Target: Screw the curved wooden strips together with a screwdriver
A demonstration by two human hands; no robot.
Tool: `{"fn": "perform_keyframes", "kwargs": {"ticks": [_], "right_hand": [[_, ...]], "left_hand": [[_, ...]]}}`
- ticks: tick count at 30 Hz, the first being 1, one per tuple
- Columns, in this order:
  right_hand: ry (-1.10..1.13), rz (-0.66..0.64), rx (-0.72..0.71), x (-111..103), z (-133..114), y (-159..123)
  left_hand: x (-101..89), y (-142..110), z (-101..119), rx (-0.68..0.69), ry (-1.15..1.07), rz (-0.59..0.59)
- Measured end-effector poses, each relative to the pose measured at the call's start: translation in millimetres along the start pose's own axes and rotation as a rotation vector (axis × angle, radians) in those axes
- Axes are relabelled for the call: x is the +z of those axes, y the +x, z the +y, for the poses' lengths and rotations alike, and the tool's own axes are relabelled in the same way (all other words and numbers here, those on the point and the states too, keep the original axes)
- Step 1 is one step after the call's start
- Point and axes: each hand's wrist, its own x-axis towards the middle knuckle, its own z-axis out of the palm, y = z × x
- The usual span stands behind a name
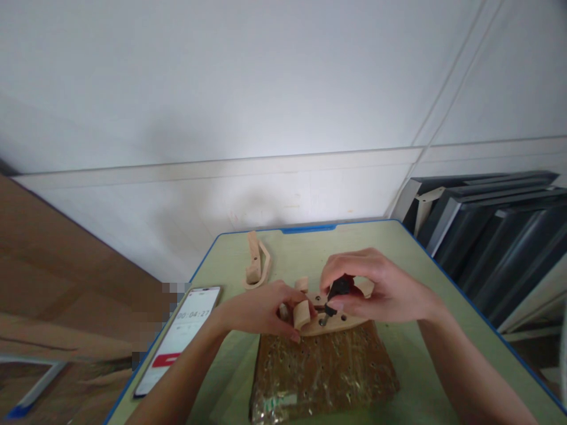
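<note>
My left hand (261, 310) is closed on a small curved wooden piece (302, 313), pressing it against a flat wooden part with holes (334, 323). My right hand (376, 289) is wrapped round a short black-handled screwdriver (334, 294), whose tip points down at the flat part. Both rest on the far edge of a brown perforated board (323, 372) in shiny wrap. Another small wooden block (302, 283) stands just behind my fingers.
A curved wooden assembly (256, 268) lies at the far left of the pale green, blue-edged table (425, 354). A phone (179, 339) showing a timer sits at the left edge. Dark panels (496, 230) lean against the wall at right.
</note>
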Motion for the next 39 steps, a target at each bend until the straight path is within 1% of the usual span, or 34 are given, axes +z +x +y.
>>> {"fn": "perform_keyframes", "kwargs": {"ticks": [3,7,10,12,17,23,28,33,39], "right_hand": [[0.073,-0.058,-0.046,-1.9,0.3,-0.7],[0.177,-0.200,-0.081,-8.0,-2.0,-2.0],[0.213,-0.280,-0.080,-13.0,-4.6,-2.5],[0.221,-0.298,-0.072,-14.8,-5.4,-2.7],[0.217,-0.234,-0.077,-13.1,-3.8,-1.6],[0.200,-0.186,-0.086,-9.9,-0.7,-0.8],[0.164,-0.147,-0.048,-8.0,1.3,-3.5],[0.147,-0.128,-0.026,-6.3,3.5,-5.5],[0.104,-0.091,0.013,-2.6,5.5,-4.6]], "left_hand": [[0.2,0.0,-1.0,0.002,-0.010,0.003],[-0.1,0.0,-1.5,0.023,-0.025,0.002],[-0.4,0.3,-2.8,0.029,-0.013,-0.007],[0.0,0.3,-4.0,0.029,-0.021,-0.017],[1.4,-0.3,-4.3,0.016,-0.031,-0.003],[1.4,-0.1,-3.6,0.006,-0.040,0.002],[1.1,-0.2,-3.7,0.005,-0.042,0.001],[0.6,-1.2,-1.7,0.010,-0.020,0.023],[-0.4,-1.5,1.7,-0.005,-0.031,0.015]]}}
